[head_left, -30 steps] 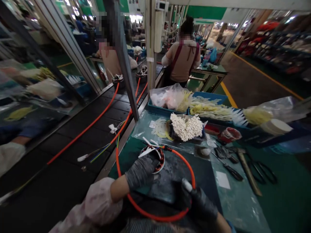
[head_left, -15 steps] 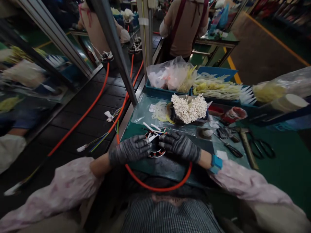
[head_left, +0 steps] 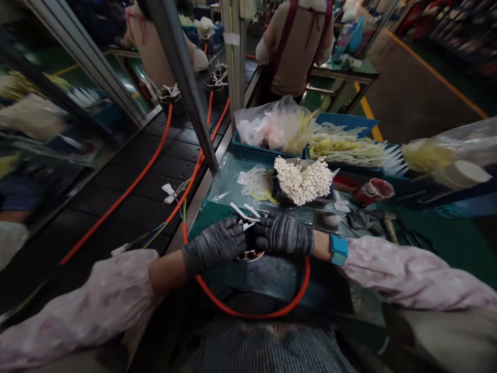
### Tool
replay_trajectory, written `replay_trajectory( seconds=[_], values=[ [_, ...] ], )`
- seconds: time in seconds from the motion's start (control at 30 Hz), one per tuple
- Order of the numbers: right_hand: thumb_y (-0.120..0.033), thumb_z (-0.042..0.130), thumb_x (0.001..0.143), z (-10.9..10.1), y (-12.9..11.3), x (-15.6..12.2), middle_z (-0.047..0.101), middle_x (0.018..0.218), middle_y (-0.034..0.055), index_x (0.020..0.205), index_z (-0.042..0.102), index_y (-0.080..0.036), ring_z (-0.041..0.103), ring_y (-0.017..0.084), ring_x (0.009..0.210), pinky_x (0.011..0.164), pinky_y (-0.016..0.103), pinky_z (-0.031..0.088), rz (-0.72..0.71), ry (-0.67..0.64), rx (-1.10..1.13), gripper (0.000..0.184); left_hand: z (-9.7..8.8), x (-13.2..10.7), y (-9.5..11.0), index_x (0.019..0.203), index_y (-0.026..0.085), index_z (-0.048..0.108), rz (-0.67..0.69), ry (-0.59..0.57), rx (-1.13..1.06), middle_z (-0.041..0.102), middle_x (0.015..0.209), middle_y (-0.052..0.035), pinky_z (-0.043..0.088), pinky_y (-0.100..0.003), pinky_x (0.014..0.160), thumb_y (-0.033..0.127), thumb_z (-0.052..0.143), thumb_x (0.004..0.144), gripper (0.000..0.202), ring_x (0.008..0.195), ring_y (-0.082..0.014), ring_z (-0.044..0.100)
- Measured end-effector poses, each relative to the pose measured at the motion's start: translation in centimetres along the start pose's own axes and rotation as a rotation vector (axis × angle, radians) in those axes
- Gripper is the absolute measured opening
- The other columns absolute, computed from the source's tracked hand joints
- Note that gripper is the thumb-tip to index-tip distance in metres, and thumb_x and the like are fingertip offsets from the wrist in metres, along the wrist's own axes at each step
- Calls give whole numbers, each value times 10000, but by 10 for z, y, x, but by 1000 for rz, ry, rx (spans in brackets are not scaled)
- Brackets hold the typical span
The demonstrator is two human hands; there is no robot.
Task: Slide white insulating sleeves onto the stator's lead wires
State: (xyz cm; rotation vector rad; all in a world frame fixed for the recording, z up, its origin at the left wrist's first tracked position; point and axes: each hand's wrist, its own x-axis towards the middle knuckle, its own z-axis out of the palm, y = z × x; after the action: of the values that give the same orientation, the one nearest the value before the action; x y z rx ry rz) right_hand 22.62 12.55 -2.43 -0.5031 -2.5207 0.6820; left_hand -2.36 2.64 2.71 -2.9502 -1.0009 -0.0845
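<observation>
A round motor stator (head_left: 250,255) with dark windings and a pale rim lies on the bench in front of me. My left hand (head_left: 216,243), in a grey knit glove, is wrapped round its left side. From the right, my right hand (head_left: 285,233), gloved alike, closes on the opposite side with fingers bent inward. White sleeving tubes (head_left: 241,212) stick up over the far edge of the stator between the hands. An orange cable (head_left: 252,314) loops below both hands. Gloves hide most of the stator, and the fingertips are partly out of sight.
Beyond the hands stands a bundle of white-tipped sticks (head_left: 305,181). Blue bins (head_left: 267,154) hold bags and yellowish sleeving. A hammer (head_left: 389,228) lies right, partly behind my forearm. A metal post (head_left: 186,88) rises left beside a dark slatted conveyor (head_left: 128,217) carrying orange cables. Two people work farther off.
My right hand has turned flatter and closer around the stator, and its forearm now covers part of the tools. My left hand has shifted slightly right. The view has moved a little.
</observation>
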Motion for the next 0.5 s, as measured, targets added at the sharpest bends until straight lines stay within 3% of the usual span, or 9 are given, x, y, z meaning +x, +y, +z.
replay_trajectory(
  seconds=[0.1, 0.2, 0.27, 0.37, 0.43, 0.5],
  values=[
    [-396, 668, 1115, -6, 5, -21, 856, 1154, 24, 1045, 809, -287, 756, 191, 1033, 1004, 397, 627, -255, -66, -33, 192, -2, 3, -2, 1214, 255, 798, -36, -4, -43, 816, 1208, -56, 524, -441, 1131, 66, 622, 1045, 308, 1238, -264, 691],
    [-402, 662, 1124, -2, 3, -43, 827, 1302, 34, 1211, 794, -336, 752, 226, 1165, 1002, 433, 637, -284, 14, -92, 172, -14, 7, -9, 1102, 267, 815, -44, -43, -120, 811, 1111, -59, 511, -479, 1102, 259, 740, 1027, 107, 1202, -313, 679],
    [-383, 706, 1100, 5, -3, -58, 794, 1380, 45, 1282, 775, -345, 740, 248, 1245, 1036, 448, 641, -176, 126, -111, 197, -24, 8, -14, 1071, 263, 809, -62, -60, -194, 787, 1035, -64, 508, -470, 1056, 411, 793, 993, 168, 1131, -320, 675],
    [-346, 645, 1121, 16, -13, -77, 709, 1507, 124, 1489, 662, -294, 721, 292, 1336, 1065, 495, 664, 100, 365, -113, 371, -33, 15, -18, 1131, 234, 784, -188, 13, -246, 771, 1082, -77, 506, -450, 1021, 495, 707, 1045, 285, 1065, -295, 667],
    [-367, 585, 1135, 20, -19, -86, 747, 1426, 151, 1539, 618, -255, 778, 304, 1237, 988, 505, 712, 272, 453, -68, 420, -30, 28, -19, 1252, 191, 757, -311, 69, -215, 760, 1207, -123, 512, -486, 1053, 547, 695, 1044, 417, 1134, -328, 664],
    [-403, 573, 1133, 19, -26, -91, 819, 1250, 135, 1466, 680, -248, 829, 300, 1058, 903, 472, 741, 372, 475, -18, 383, -23, 47, -20, 1337, 151, 730, -379, 47, -189, 745, 1270, -172, 524, -538, 1078, 616, 775, 968, 596, 1199, -379, 659]
  ],
)
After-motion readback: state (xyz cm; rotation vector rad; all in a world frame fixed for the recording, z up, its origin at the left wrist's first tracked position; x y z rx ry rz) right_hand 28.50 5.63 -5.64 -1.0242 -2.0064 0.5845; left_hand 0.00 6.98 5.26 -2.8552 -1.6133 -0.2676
